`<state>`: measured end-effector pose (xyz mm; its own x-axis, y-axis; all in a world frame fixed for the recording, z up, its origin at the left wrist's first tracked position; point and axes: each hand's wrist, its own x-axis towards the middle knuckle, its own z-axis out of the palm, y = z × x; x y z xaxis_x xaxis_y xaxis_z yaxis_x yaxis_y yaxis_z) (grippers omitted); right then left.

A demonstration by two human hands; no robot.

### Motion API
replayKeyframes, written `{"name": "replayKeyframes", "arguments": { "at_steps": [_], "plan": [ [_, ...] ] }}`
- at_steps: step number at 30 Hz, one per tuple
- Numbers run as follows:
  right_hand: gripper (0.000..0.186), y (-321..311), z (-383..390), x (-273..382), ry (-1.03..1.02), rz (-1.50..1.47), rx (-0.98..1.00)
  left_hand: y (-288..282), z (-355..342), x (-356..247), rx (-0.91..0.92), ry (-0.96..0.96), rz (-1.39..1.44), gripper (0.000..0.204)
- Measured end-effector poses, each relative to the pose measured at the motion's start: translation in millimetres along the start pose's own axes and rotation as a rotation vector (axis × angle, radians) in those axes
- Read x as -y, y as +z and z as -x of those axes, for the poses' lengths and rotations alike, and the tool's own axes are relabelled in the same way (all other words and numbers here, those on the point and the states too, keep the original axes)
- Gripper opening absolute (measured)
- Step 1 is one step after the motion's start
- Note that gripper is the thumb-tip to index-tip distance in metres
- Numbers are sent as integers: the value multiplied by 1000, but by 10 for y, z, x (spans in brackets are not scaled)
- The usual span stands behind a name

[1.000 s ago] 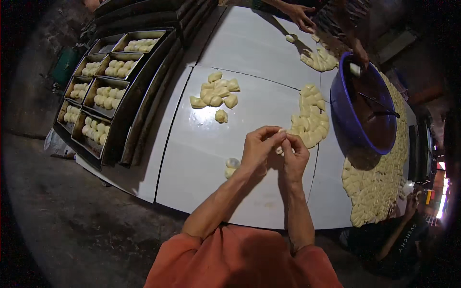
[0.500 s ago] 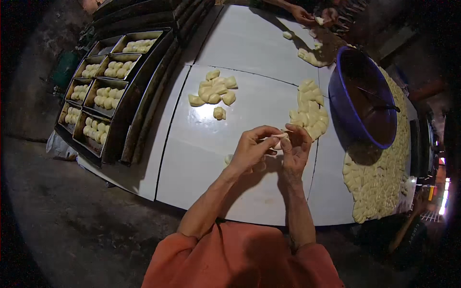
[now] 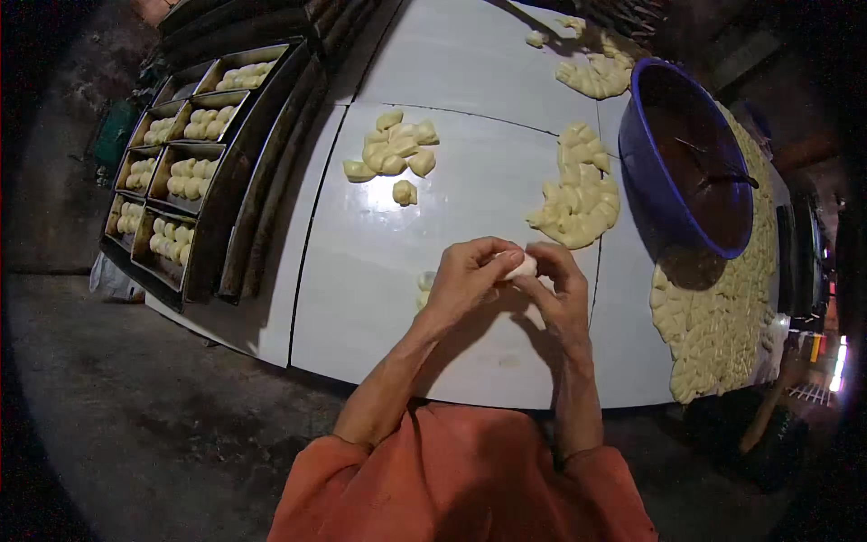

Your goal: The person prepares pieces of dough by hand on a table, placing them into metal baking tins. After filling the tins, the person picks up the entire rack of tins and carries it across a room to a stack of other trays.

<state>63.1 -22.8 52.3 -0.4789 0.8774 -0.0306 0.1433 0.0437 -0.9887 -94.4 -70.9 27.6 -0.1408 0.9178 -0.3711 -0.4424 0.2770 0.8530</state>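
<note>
Between the fingertips of my left hand (image 3: 471, 278) and my right hand (image 3: 557, 294) is a small piece of pale dough (image 3: 521, 266). Both hands are closed on it, held a little above the white table (image 3: 361, 307). Beside my left wrist another bit of dough (image 3: 424, 287) lies partly hidden. Just beyond my right hand spreads a curved heap of cut dough pieces (image 3: 578, 203). Farther off to the left sits a cluster of dough lumps (image 3: 395, 149), with one single dough lump (image 3: 405, 192) on its near side.
Metal baking pans (image 3: 167, 271) holding rows of dough balls stand at the left. A large purple basin (image 3: 643, 163) with dark contents and a stick-like tool rests at the right. Around it lies a broad sheet of dough pieces (image 3: 709, 325). More dough (image 3: 596, 77) lies at the far side.
The dough in my fingers has turned and looks rounder, with my right fingers now bent over it. The other person's hands at the far edge are gone from view. The whole view has shifted slightly.
</note>
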Motion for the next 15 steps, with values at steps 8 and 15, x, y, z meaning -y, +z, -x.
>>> {"name": "replayKeyframes", "arguments": {
  "at_steps": [8,15],
  "plan": [
    [27,-331,74,-614,295,20,89,-125,81,146,-212,613,-830,31],
    [30,-184,-93,-241,109,499,-2,-5,64,352,-19,620,-1263,25]
  ]
}}
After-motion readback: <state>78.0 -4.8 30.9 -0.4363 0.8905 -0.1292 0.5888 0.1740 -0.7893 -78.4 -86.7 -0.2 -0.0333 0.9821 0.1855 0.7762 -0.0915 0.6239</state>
